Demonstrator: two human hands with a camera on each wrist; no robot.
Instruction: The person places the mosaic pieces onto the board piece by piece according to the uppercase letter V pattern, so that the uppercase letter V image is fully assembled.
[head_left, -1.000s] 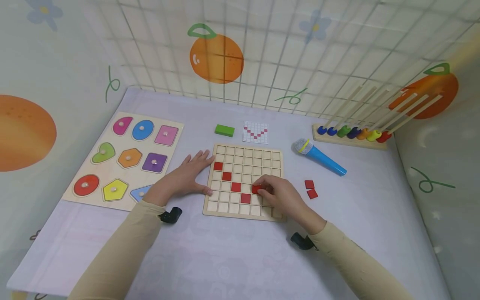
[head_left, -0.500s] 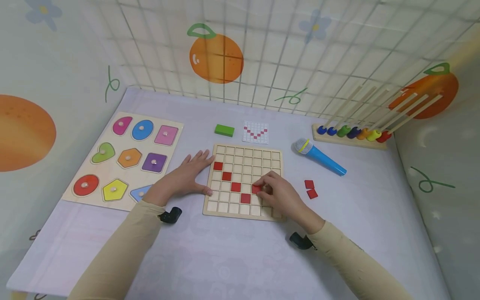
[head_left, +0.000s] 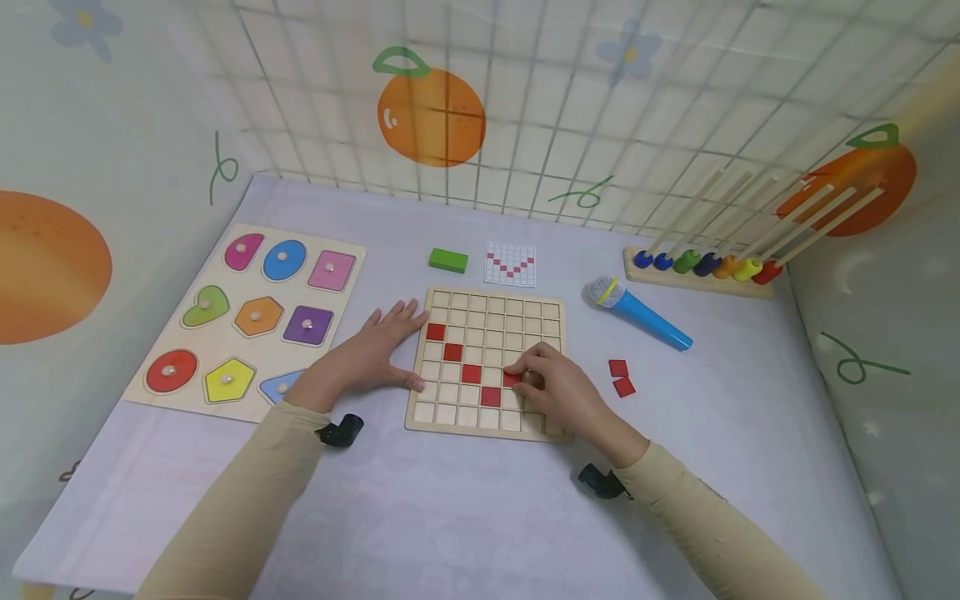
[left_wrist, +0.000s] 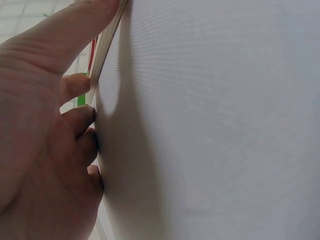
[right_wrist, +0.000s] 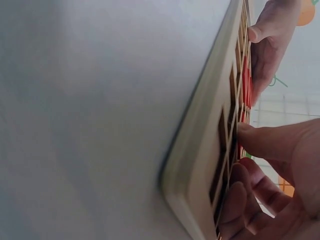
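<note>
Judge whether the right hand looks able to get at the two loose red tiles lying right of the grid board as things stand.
Probably yes. The right hand rests on the grid board, fingers on a red tile, and the two loose red tiles lie just to its right on bare tabletop, with nothing between; the blue toy microphone lies farther back.

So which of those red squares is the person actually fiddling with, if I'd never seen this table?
Find the wooden grid board in the middle of the table. Four red tiles run diagonally down from its upper left; the red tile in question sits just up and right of the lowest, the only one under the right hand fingertips.
</note>
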